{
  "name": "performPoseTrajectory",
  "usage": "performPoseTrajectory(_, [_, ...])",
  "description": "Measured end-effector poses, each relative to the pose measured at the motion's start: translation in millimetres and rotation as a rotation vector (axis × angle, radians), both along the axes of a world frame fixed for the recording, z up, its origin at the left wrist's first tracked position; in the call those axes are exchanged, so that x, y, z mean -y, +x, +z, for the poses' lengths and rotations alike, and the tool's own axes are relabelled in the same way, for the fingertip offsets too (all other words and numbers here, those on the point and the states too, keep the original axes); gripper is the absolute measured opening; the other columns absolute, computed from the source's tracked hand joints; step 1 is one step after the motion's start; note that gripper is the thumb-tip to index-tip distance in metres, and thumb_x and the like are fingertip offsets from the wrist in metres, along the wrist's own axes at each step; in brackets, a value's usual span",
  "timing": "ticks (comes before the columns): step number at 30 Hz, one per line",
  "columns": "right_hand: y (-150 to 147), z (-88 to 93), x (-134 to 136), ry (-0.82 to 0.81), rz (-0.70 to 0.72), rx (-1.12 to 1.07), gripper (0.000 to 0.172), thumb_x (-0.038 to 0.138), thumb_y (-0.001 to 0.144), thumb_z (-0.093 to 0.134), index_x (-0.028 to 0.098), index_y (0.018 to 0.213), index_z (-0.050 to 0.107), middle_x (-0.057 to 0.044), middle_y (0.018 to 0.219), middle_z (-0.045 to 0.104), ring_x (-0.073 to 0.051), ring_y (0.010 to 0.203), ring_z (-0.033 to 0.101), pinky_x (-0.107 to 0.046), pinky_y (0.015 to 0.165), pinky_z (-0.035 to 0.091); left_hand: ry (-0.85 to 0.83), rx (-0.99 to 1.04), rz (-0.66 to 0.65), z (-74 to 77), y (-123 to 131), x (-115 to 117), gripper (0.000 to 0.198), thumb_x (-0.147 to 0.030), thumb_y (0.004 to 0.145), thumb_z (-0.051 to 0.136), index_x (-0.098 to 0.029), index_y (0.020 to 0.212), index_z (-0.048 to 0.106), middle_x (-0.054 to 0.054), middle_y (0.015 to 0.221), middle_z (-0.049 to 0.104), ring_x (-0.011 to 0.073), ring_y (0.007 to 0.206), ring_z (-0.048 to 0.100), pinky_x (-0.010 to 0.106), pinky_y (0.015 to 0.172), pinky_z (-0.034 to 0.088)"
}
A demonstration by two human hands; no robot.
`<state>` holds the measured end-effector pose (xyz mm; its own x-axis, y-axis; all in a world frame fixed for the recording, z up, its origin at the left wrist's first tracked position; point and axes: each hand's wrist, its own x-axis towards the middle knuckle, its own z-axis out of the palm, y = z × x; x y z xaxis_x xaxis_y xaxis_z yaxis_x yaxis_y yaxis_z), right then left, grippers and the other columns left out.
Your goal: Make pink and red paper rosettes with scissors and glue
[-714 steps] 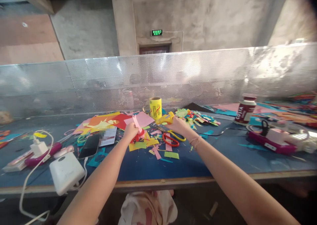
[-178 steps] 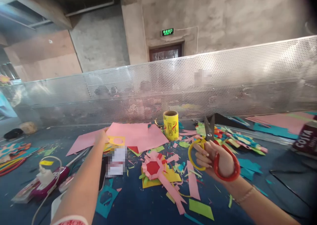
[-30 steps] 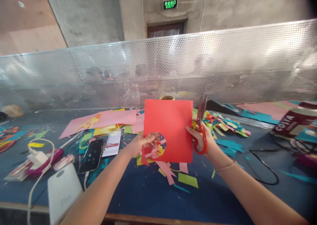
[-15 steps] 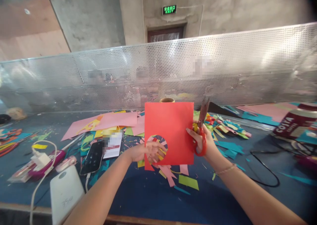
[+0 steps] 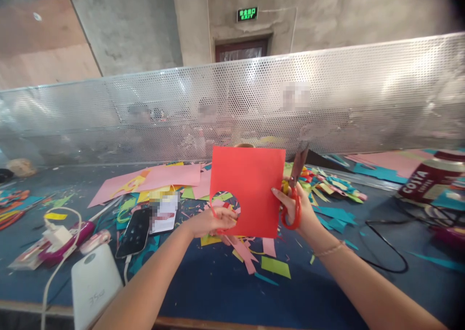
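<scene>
A square sheet of red paper [image 5: 254, 189] is held upright in front of me, with a round hole cut near its lower left corner. My left hand [image 5: 214, 221] has its fingers curled at the hole, gripping the thin lower left edge of the sheet. My right hand [image 5: 300, 206] pinches the sheet's right edge between thumb and fingers. That same hand holds red-handled scissors [image 5: 295, 194], blades pointing up beside the paper. Part of a brown roll [image 5: 244, 146] shows behind the sheet's top edge.
Paper scraps [image 5: 247, 255] lie under the sheet. To the left are a black phone [image 5: 133, 233], a white power bank [image 5: 96, 284] with a cable, and pink paper [image 5: 174, 176]. A Costa can [image 5: 430, 177] and black cable [image 5: 403, 257] lie right. A perforated metal screen [image 5: 232, 102] stands behind.
My left hand's fingers have gone from spread in front of the hole to curled around the sheet's lower left edge. The red paper has tilted slightly and shifted up a little.
</scene>
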<state>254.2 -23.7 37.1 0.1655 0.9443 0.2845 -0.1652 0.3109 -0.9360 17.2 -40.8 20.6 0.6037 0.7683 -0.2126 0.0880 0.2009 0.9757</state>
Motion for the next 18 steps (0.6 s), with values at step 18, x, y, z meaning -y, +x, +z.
performPoseTrajectory(18, [0.5, -6.2, 1.0, 0.076, 0.074, 0.182, 0.033, 0.045, 0.075, 0.062, 0.025, 0.096, 0.048, 0.007, 0.061, 0.038, -0.006, 0.045, 0.033, -0.02, 0.041, 0.031, 0.439, -0.097, 0.423, 11.2, 14.6, 2.1, 0.031, -0.046, 0.078, 0.051, -0.019, 0.064, 0.042, -0.007, 0.043, 0.043, 0.0084, 0.037, 0.044, 0.021, 0.042, 0.032])
